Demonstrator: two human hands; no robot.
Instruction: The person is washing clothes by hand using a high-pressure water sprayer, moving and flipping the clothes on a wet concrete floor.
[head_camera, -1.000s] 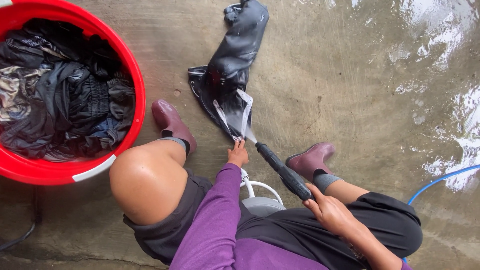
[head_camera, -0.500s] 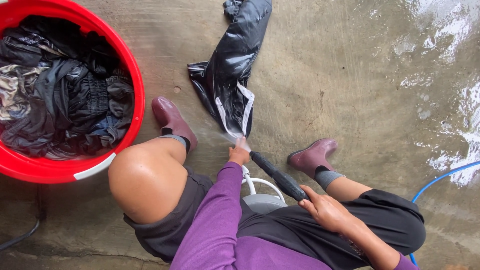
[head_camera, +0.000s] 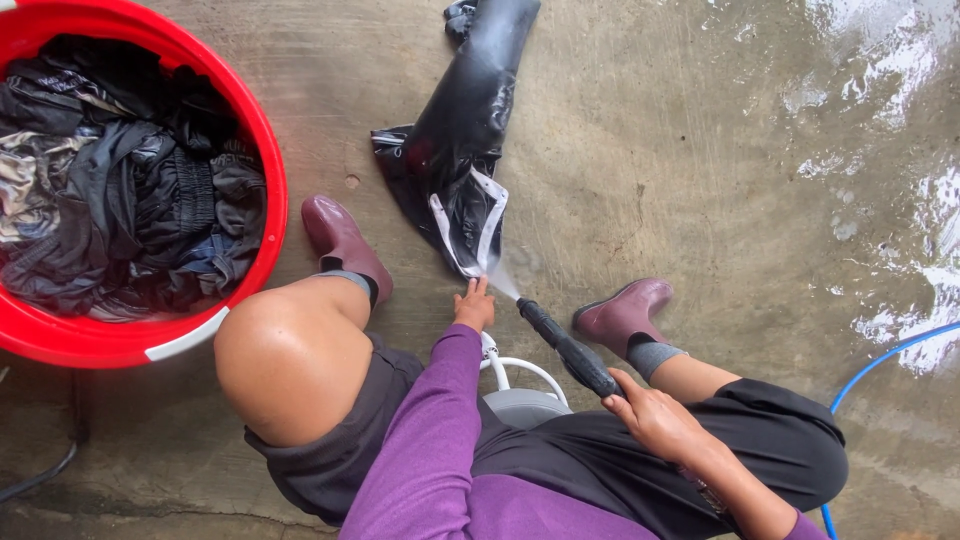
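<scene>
A wet black garment with white trim (head_camera: 462, 160) lies spread on the concrete floor in front of me. My left hand (head_camera: 474, 306) reaches down to its near edge, fingertips pinching or touching the hem. My right hand (head_camera: 652, 414) grips a black spray nozzle (head_camera: 566, 350) whose tip points at the garment's near edge, with a thin jet of water leaving it. I sit low with both knees apart, maroon boots (head_camera: 346, 242) on either side of the garment.
A red tub (head_camera: 268, 190) full of dark wet clothes stands at the left. A blue hose (head_camera: 880, 358) runs along the right. A white stool frame (head_camera: 520, 380) shows between my legs. The concrete at the right is wet and puddled.
The nozzle has swung slightly left toward the garment's near edge, and my left hand stays at the hem. The view has shifted a little downward.
</scene>
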